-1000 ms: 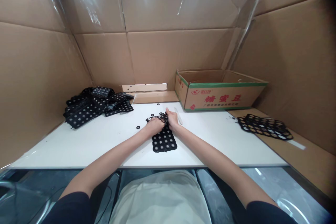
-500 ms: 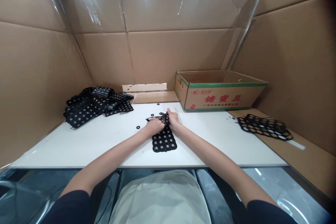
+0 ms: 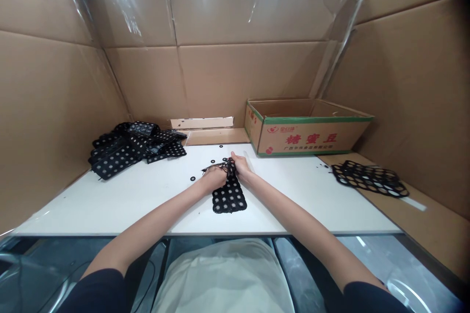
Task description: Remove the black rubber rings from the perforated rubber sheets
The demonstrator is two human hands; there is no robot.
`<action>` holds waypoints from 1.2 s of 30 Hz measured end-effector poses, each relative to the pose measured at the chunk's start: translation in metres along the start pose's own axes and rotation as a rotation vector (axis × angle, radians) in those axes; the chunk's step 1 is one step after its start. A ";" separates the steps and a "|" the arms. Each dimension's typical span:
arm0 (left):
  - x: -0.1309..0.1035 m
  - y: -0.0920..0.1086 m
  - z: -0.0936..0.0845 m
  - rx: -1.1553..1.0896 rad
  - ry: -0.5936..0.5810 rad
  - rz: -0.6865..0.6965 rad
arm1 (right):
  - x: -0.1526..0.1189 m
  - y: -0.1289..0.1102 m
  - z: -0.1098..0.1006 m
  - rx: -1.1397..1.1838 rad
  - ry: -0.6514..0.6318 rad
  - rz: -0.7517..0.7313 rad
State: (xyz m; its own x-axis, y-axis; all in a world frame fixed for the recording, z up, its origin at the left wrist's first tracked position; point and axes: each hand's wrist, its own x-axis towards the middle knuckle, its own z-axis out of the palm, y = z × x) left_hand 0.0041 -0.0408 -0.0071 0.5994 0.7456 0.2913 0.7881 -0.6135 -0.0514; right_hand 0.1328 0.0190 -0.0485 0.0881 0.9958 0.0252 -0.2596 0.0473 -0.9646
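Observation:
A black sheet with rows of round holes (image 3: pixel 229 197) lies at the middle of the white table, its far end lifted and bunched between my hands. My left hand (image 3: pixel 216 178) is closed on the gathered part, with a strip of black webbing sticking out to its left. At the sheet's right edge, my right hand (image 3: pixel 240 164) pinches the same bunched end, thumb pointing up. Small black rings lie just beyond and left of my hands, one ring (image 3: pixel 193 178) apart from the others. What my fingertips press on is partly hidden.
A pile of black perforated sheets (image 3: pixel 135 149) lies at the back left. An open cardboard box (image 3: pixel 312 134) with green edges stands at the back right. Black net-like webbing (image 3: pixel 369 178) rests on cardboard at the right. Tall cardboard walls (image 3: pixel 235 19) enclose the table (image 3: pixel 121 205).
My left hand has shifted slightly to the left, and my right hand very slightly left too. Both keep hold of the sheet, and the piles stay as they were.

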 end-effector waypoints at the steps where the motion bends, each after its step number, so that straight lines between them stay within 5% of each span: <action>1: 0.001 -0.003 -0.001 -0.076 0.010 -0.023 | -0.001 -0.002 0.001 0.011 0.007 0.024; 8: 0.006 -0.024 0.005 -0.706 0.201 -0.140 | -0.009 -0.017 0.005 -0.003 0.020 -0.082; 16: 0.011 -0.033 0.019 -1.138 0.208 -0.295 | -0.022 -0.033 0.005 -0.109 -0.238 -0.257; 22: 0.011 -0.034 0.019 -1.076 0.209 -0.280 | -0.020 -0.025 0.006 -0.034 -0.237 -0.211; 28: 0.012 -0.039 0.009 -0.810 0.203 -0.129 | -0.026 -0.026 0.010 0.139 -0.210 -0.081; 36: 0.012 -0.035 0.000 -0.514 0.177 -0.121 | -0.028 -0.025 0.014 0.241 -0.154 -0.049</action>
State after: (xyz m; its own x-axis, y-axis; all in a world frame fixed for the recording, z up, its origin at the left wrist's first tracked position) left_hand -0.0165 -0.0102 -0.0017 0.4415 0.7905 0.4245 0.6531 -0.6076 0.4521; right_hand 0.1229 -0.0091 -0.0215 -0.0364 0.9911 0.1277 -0.4814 0.0945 -0.8714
